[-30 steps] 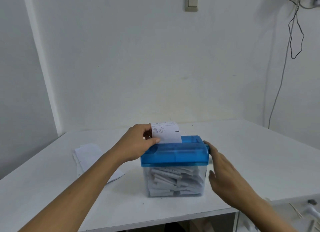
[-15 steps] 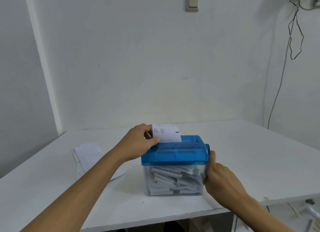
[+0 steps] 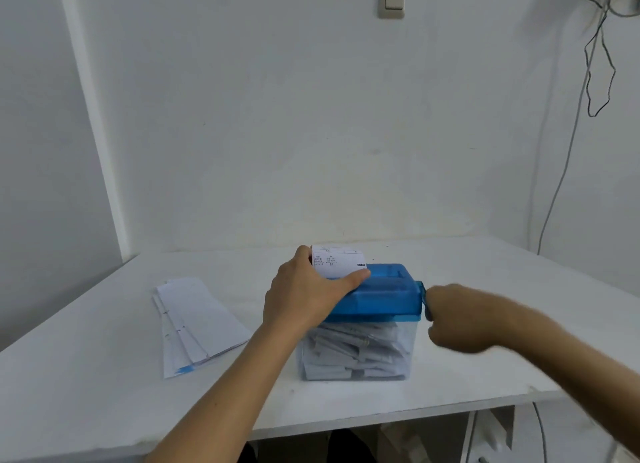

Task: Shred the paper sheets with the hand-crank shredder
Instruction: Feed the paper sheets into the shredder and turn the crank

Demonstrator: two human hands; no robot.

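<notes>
Blurred: right hand (image 3: 457, 319), hiding most of crank (image 3: 423, 291). Print on sheet (image 3: 337, 260) too small to read. Left end of shredder (image 3: 381, 296) hidden under left hand (image 3: 304, 289). Forearms (image 3: 214, 393) cut off at bottom edge.

A plain room, seemingly a home-office corner: bare white walls (image 3: 277, 116), a light switch (image 3: 391, 0) at top centre, loose cables (image 3: 599, 64) at upper right, paper sheets (image 3: 197, 324) stacked on a white table (image 3: 86, 376).

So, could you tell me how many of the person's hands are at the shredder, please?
2. The left hand rests on the blue lid, pinching the paper sheet that stands in it; the blurred right hand grips the crank at the lid's right end.
</notes>
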